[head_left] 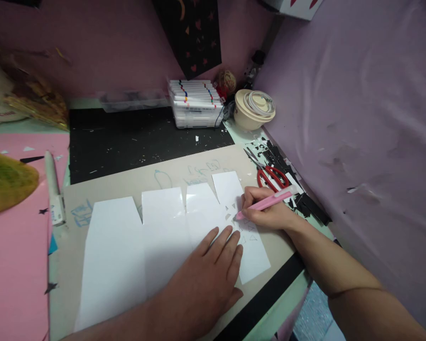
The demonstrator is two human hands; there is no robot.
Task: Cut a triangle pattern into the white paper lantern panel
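A white sheet of paper (128,246), cut into several house-shaped panels, lies on a beige board (128,182). My left hand (206,279) presses flat on the paper with its fingers stretched out. My right hand (266,213) grips a pink craft knife (266,202) like a pen. The knife's tip touches the rightmost panel, where small triangles are cut out.
Red-handled scissors (271,175) and black paper scraps (305,201) lie right of the board by the purple wall. At the back stand a marker box (195,102), a cream bowl (253,111) and a clear tray (133,100). Pink paper (14,255) and a white marker (55,189) lie left.
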